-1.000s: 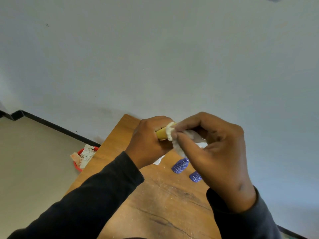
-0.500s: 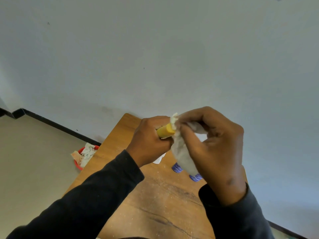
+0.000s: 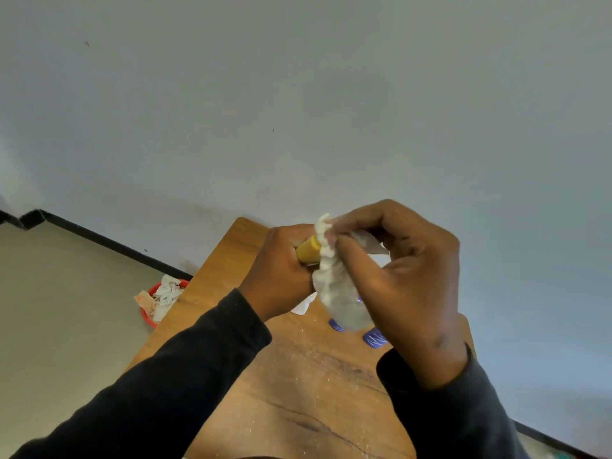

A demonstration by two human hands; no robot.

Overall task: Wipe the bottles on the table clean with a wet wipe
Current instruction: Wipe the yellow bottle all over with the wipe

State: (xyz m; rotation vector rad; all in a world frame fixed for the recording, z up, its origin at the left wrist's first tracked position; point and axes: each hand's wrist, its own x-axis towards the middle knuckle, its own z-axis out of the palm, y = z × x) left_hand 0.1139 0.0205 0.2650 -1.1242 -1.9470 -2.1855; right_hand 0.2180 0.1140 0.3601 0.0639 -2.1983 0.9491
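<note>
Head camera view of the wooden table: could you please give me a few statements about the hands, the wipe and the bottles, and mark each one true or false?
1. The left hand grips a small yellow bottle. True.
2. The right hand is empty and rests flat on the brown wooden table. False: it pinches a crumpled white wet wipe against the bottle, above the table.
3. Two purple ribbed bottles lie on the table beneath the hands. True.
4. The red bin of crumpled wipes stands on the tabletop. False: it stands on the floor, left of the table.
5. The tabletop is dusted with pale specks. True.
</note>
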